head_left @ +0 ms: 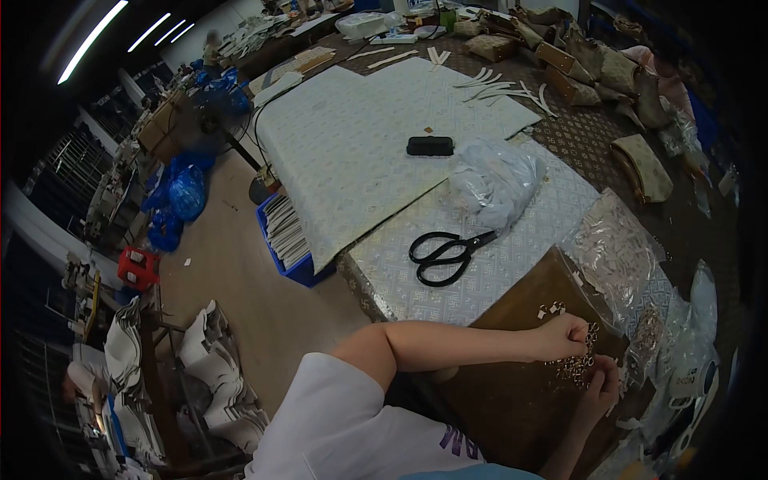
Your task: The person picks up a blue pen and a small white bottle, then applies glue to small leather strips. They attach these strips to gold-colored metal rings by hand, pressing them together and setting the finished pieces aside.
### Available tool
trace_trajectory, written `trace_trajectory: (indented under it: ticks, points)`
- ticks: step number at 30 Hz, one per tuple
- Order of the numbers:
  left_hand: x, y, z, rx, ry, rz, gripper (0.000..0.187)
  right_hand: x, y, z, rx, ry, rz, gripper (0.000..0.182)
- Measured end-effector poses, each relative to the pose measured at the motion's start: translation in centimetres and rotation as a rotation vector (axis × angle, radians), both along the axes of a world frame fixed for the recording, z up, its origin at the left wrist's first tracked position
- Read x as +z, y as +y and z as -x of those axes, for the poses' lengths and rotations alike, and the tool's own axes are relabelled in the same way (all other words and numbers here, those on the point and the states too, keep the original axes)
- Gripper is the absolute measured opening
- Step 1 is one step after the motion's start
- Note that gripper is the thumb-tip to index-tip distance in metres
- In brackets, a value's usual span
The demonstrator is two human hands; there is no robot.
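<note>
My left hand [562, 336] is over the brown board [504, 384], its fingers pinched together at the edge of a pile of small metal rings and clasps [570, 372]. Whatever it grips is too small to make out. Just below and to the right, my right hand [604, 379] touches the other side of the pile with its fingers bent together; what lies between them is hidden. A few pale tabs with metal rings [552, 310] lie above my left hand. Beyond the board, a clear bag of small pale pieces [612, 248] rests on the patterned table cover.
Black scissors [442, 258], a crumpled clear bag [494, 180] and a black case [430, 146] lie ahead. Patterned pouches [642, 166] are heaped at the right. A blue crate of strips [298, 270] stands beside the table at the left.
</note>
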State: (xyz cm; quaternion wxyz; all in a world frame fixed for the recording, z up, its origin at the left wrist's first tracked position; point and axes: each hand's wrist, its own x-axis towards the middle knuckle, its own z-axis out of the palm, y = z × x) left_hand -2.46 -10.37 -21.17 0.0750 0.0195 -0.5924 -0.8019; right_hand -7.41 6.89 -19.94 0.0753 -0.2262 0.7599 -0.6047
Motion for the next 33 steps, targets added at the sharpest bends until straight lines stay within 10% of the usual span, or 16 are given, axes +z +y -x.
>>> trace_trajectory:
  ticks: [33]
  points:
    - [0.8,-0.5,-0.2,-0.043,-0.053,0.005,0.038,1.4,-0.9,-0.8,-0.020,-0.073,0.010,0.020]
